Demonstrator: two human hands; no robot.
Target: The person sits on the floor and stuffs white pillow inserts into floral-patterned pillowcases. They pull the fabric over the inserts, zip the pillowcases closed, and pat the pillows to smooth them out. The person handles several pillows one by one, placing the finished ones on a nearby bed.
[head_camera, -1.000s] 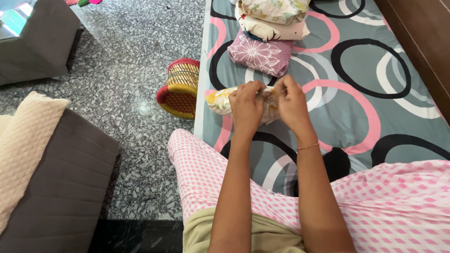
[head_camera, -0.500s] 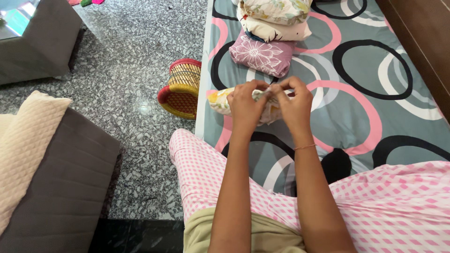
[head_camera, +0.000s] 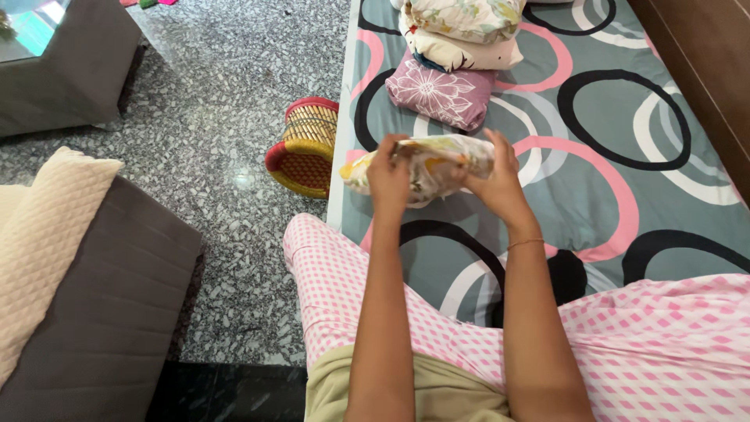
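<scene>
Filling the right half of your view is the bed sheet (head_camera: 625, 180), grey with large pink, black and white rings, and you sit at its edge in pink checked trousers (head_camera: 664, 344). To the left lies the speckled stone floor (head_camera: 211, 94), with a grey sofa arm (head_camera: 101, 312) near you carrying a cream quilted cushion (head_camera: 39, 234), and a grey block-shaped seat (head_camera: 62, 70) farther off.

At the far end of the sheet sits a pile of folded covers: a pale floral one (head_camera: 461, 16) on top of a cream one (head_camera: 469, 51), with a mauve one bearing a white flower (head_camera: 441, 95) in front. The mauve piece lies just beyond your hands.

On the floor beside the bed's edge, a small woven cane stool (head_camera: 305, 148) with red and yellow rims lies tipped on its side, its hollow base facing you; what is inside cannot be told.

Between your hands is the small cream floral bundle of cloth (head_camera: 426, 166), with yellow and green blotches, rolled into a plump oblong and lifted just above the sheet. Your left hand (head_camera: 388, 176) is closed around its left part, and your right hand (head_camera: 500, 184) cups its right end, fingers curled behind it.
</scene>
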